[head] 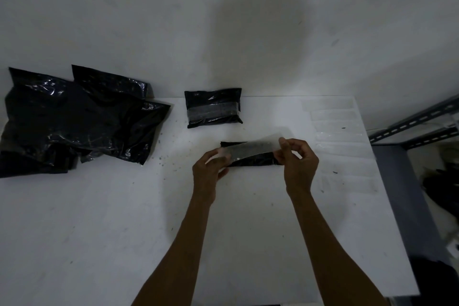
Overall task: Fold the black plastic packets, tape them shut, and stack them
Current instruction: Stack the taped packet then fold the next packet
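A white table (99, 231) with a matte, scuffed top fills the lower part of the view, sprinkled with small dark specks (164, 156) near its middle, and its far edge runs straight against a plain whitish wall (124, 7). The light is dim and greyish, and a large, soft, round shadow (258, 30) lies on the wall above the table's middle. Off the table's right edge stands a grey metal rack (417, 124) of slotted angle bars, its upright post close beside the tabletop, with dark shapes below its shelf too dim to make out.
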Demonstrator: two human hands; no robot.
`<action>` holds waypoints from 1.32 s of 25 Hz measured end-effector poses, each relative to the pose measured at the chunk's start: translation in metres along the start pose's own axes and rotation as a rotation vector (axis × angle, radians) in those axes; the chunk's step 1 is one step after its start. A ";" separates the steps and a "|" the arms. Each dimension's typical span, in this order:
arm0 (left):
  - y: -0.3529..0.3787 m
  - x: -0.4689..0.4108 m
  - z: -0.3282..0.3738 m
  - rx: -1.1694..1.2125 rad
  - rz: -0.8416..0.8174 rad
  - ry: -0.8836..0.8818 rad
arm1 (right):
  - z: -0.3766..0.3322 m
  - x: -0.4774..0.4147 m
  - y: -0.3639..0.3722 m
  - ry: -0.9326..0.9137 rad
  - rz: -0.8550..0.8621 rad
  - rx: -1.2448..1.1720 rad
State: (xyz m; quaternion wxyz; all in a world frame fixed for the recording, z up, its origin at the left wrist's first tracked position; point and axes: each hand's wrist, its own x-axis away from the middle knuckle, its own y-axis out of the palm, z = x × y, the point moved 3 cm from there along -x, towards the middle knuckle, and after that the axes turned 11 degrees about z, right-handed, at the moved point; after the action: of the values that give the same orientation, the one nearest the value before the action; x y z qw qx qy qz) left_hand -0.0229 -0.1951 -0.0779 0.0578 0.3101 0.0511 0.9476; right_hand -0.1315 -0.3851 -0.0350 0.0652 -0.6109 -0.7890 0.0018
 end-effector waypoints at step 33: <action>0.006 -0.021 -0.012 -0.713 0.272 0.809 | 0.071 -0.015 -0.014 -0.456 0.132 0.625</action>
State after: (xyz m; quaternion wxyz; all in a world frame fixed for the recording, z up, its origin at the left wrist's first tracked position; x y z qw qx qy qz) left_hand -0.0138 -0.2051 -0.0990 0.0119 -0.1134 -0.2952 0.9486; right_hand -0.1492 -0.3976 -0.1056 0.0708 -0.5952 -0.7036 0.3817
